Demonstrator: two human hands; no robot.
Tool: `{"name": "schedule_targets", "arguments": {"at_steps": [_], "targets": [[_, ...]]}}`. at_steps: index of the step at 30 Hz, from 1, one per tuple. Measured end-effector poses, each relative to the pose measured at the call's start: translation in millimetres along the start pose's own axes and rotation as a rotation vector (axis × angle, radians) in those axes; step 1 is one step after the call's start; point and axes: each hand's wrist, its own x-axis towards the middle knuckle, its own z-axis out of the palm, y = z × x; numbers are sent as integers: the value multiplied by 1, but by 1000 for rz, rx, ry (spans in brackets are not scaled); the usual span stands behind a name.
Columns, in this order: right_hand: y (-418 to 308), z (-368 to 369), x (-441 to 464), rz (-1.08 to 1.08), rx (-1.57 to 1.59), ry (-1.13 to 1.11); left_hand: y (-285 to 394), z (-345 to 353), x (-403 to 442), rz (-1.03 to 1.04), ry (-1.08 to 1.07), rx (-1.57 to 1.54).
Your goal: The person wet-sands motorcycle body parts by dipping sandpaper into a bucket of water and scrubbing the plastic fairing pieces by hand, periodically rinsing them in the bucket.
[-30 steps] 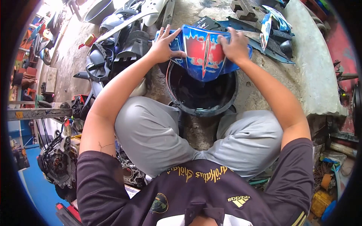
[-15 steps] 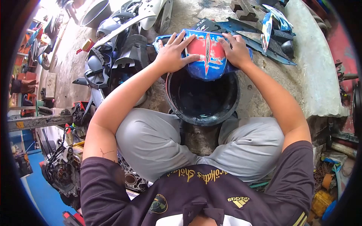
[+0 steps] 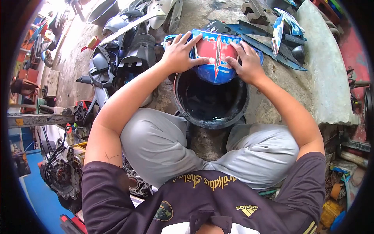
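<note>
A blue and red motorcycle fairing panel (image 3: 215, 77), with worn paint patches down its middle, is tilted over the back rim of a black bucket (image 3: 180, 104). Dark liquid (image 3: 206, 100) lies inside that bucket, between my knees. My left hand (image 3: 182, 55) grips the panel's left side, fingers spread over the upper edge and thumb across the red face. On the right side, my right hand (image 3: 248, 62) holds the panel with its thumb pressed on the painted face. Whatever supports the panel's underside is hidden.
Grey and black motorcycle body parts (image 3: 136, 50) are piled at the left. Dark blue panels (image 3: 269, 46) lie at the right, beside a pale concrete ledge (image 3: 325, 70). An engine block (image 3: 64, 171) sits at lower left. A wide basin (image 3: 102, 12) stands farther back.
My right hand has slid slightly down toward me along the panel, its thumb now lower on the red face. The left hand stays nearly in place; the view has shifted a little.
</note>
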Motion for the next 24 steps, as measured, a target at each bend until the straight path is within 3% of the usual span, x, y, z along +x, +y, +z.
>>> {"name": "schedule_targets", "arguments": {"at_steps": [5,8,9,13,16,21,24], "targets": [[6,-26,3,-44,6,-275,-17,5,-5,101,-9,-9],[29,-39,-3,-271,34,-337,-31,1,-18,227,34,-50],[15,-54,-8,-208,-114,-411,-33,-1,-24,264,41,-22],[18,-31,-25,-176,-374,-311,-39,-10,-33,306,15,3],[9,-28,-36,-161,-331,-269,-41,-17,-47,145,-118,211],[18,-44,-27,-253,-241,-321,-48,-30,-64,194,-68,249],[18,-44,-24,-251,-250,-333,-43,-48,-54,210,-183,321]]}}
